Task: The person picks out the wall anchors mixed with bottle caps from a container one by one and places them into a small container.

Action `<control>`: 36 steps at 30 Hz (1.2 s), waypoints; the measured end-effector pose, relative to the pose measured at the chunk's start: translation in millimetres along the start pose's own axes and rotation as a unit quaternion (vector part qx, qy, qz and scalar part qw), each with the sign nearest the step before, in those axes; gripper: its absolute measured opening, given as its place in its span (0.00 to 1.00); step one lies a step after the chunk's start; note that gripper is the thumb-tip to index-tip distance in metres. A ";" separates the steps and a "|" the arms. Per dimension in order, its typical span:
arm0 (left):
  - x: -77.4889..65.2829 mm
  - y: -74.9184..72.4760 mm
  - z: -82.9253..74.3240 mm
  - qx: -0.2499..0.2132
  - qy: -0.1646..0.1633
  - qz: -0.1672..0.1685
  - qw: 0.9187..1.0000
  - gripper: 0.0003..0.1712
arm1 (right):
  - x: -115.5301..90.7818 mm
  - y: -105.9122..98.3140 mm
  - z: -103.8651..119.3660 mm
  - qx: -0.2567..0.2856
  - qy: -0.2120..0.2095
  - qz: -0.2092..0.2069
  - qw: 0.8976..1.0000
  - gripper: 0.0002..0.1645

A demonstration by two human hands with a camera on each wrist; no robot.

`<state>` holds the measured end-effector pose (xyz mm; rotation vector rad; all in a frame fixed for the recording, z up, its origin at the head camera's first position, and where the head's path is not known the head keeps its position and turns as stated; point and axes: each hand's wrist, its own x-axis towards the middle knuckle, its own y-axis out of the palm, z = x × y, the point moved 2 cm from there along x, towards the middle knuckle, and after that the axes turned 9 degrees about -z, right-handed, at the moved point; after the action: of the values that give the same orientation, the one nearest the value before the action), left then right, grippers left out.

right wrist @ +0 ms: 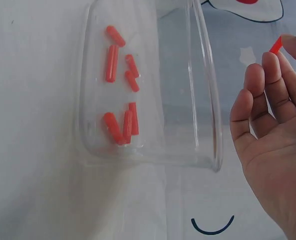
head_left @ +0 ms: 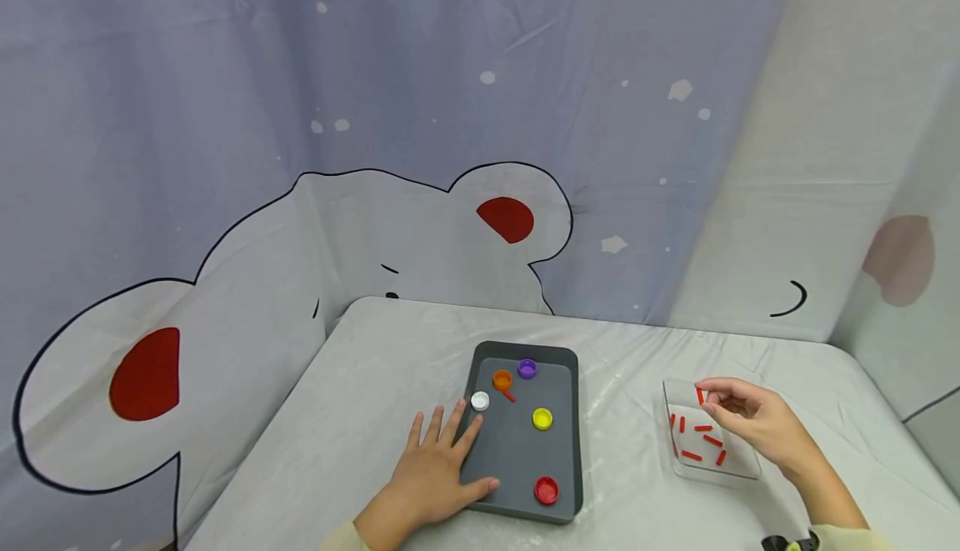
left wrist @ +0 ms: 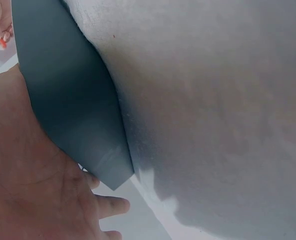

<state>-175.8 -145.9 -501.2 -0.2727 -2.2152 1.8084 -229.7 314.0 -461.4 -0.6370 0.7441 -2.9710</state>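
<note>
My right hand (head_left: pixel 757 422) pinches a small red stick (head_left: pixel 701 395) between thumb and fingertip, above a clear plastic box (head_left: pixel 723 473). Several more red sticks (right wrist: pixel 112 63) lie scattered on the bottom of that box. With fingers spread, my left hand (head_left: pixel 431 472) rests at the left edge of a dark grey tray (head_left: pixel 517 459), its thumb over the rim. On the tray stand small round cups: purple (head_left: pixel 527 368), orange (head_left: pixel 502 380), white (head_left: pixel 480 401), yellow (head_left: pixel 542 418) and red (head_left: pixel 547 491). One red stick (head_left: pixel 508 397) lies on the tray just below the orange cup.
A white cloth (head_left: pixel 630 451) covers the table under the tray and box. Behind it hangs a printed curtain (head_left: pixel 420 59) with bear drawings. The box stands to the right of the tray, with a stretch of cloth between them.
</note>
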 end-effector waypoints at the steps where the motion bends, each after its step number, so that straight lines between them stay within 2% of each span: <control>1: 0.0 -0.2 0.0 0.000 0.000 0.000 1.000 0.54 | -0.6 -0.7 -1.2 -0.001 0.003 0.000 1.000 0.15; 11: -0.2 -1.4 -0.7 0.004 0.000 -0.002 1.000 0.54 | -3.3 -1.6 -6.5 -0.011 0.009 0.008 1.000 0.16; 19: 0.8 3.2 0.4 0.012 0.005 -0.017 1.000 0.54 | 3.0 6.9 1.3 -0.005 0.004 0.007 1.000 0.18; 28: 0.4 3.5 0.2 0.002 0.007 -0.026 1.000 0.53 | 22.6 39.3 20.4 0.018 0.018 0.063 0.998 0.20; 36: 1.5 9.8 3.3 0.021 0.005 -0.022 1.000 0.53 | 44.6 79.8 36.4 0.007 -0.039 0.110 0.993 0.18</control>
<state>-178.6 -146.6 -511.3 -0.2228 -2.1566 1.8250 -263.2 221.9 -451.3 -0.6220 0.7338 -2.7325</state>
